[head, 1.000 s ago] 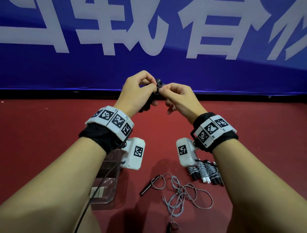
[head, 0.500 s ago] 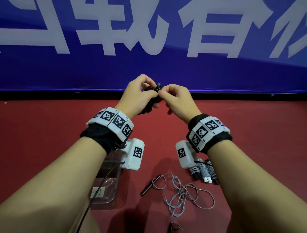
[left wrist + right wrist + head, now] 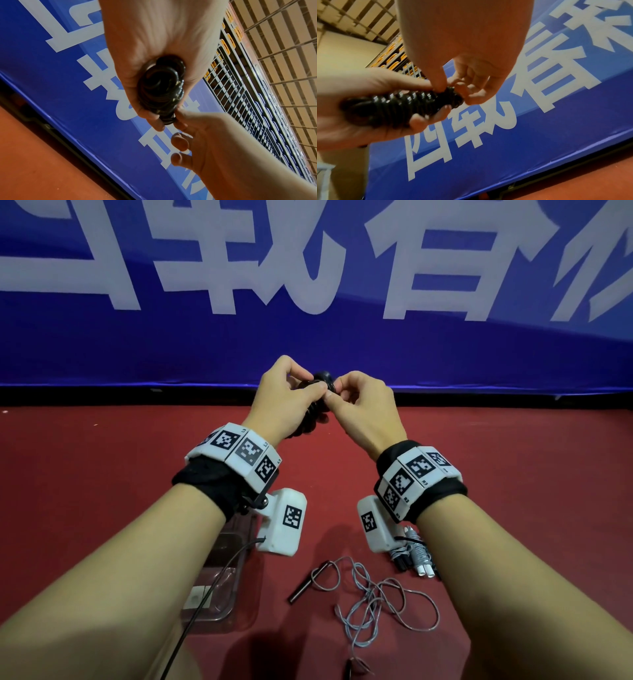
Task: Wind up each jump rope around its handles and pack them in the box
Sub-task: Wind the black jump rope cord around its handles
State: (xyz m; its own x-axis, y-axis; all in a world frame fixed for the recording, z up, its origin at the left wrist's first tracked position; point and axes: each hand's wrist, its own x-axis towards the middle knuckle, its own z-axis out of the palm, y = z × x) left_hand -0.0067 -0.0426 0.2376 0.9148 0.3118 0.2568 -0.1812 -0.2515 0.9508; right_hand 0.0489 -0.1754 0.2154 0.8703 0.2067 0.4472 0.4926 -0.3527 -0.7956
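Here both hands point(image 3: 325, 402) pinch the wound black rope point(image 3: 402, 106).

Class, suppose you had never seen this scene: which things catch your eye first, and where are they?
Two hands, left and right, meet mid-air gripping a black rope bundle wound round its handles. Behind stands a blue banner with large white characters. Below, a loose grey rope sprawls on the red floor.

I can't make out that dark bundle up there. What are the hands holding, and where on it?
A black jump rope wound around its handles. The left hand grips the coiled body; the right hand pinches its far end with its fingers.
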